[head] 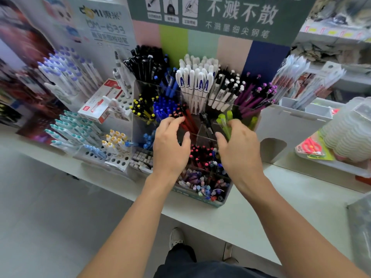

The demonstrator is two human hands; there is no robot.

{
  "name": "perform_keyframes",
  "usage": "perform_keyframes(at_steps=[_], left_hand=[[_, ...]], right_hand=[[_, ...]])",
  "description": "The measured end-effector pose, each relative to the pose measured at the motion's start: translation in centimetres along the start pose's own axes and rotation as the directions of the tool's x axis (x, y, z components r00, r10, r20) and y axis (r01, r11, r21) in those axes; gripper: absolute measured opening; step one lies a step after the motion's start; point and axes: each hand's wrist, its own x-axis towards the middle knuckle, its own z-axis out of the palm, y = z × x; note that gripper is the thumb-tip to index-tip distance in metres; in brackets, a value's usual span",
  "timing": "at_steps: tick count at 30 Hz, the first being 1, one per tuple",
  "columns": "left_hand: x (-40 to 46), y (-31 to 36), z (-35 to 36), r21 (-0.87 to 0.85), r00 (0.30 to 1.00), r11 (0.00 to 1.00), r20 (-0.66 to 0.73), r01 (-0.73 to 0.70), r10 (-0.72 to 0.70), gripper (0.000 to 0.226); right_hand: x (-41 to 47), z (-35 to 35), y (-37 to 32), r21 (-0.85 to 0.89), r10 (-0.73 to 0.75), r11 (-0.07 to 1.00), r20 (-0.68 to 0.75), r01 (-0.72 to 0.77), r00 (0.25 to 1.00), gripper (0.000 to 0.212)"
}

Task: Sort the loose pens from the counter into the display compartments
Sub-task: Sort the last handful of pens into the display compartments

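Hands first: my left hand reaches over the clear display rack on the white worktop, its fingertips curled onto the tops of the red pens standing in a middle compartment. I think that grip pinches them, though blur keeps me from being sure. My right hand sits just beside it, to the right, fingers closed around a bunch of lime-green pens held at the next compartment, their tips pointing up and away from me. Behind these stand black pens, blue pens, white capped pens and purple pens, each kind in its own section. Nearer me, a front compartment holds black pens with pink tips. Left of the rack lies a red-and-white box.
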Motion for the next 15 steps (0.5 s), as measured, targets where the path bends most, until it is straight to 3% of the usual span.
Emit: perform_keyframes(at_steps=[5, 9, 11, 13, 15], left_hand=[[-0.6, -1.1, -0.7, 0.046, 0.996, 0.997, 0.069, -0.066, 0.062, 0.035], [-1.7, -1.3, -1.4, -0.012, 0.977, 0.995, -0.188, 0.096, -0.096, 0.028], [-1.7, -1.8, -2.1, -0.04, 0.925, 0.963, -0.271, 0.266, -0.266, 0.044], [-1.3, -3.0, -2.5, -0.009, 0.884, 0.902, -0.198, 0.431, -0.424, 0.07], [-1.0, -4.3, -2.7, 0.091, 0.864, 0.86, -0.093, 0.503, -0.495, 0.091]], right_hand=[[-0.2, -1.3, 1.1, -0.081, -0.127, 0.989, 0.004, 0.127, 0.992, 0.015], [-0.6, -1.7, 1.3, -0.141, -0.061, 0.988, -0.033, 0.055, 0.998, 0.02], [-0.9, -1.3, 0.8, -0.174, -0.074, 0.982, -0.014, 0.071, 0.997, 0.02], [-1.1, -0.5, 0.0, -0.169, -0.129, 0.978, -0.01, 0.126, 0.992, 0.017], [-1.0, 0.1, -0.7, -0.141, -0.154, 0.978, -0.009, 0.151, 0.988, 0.017]])
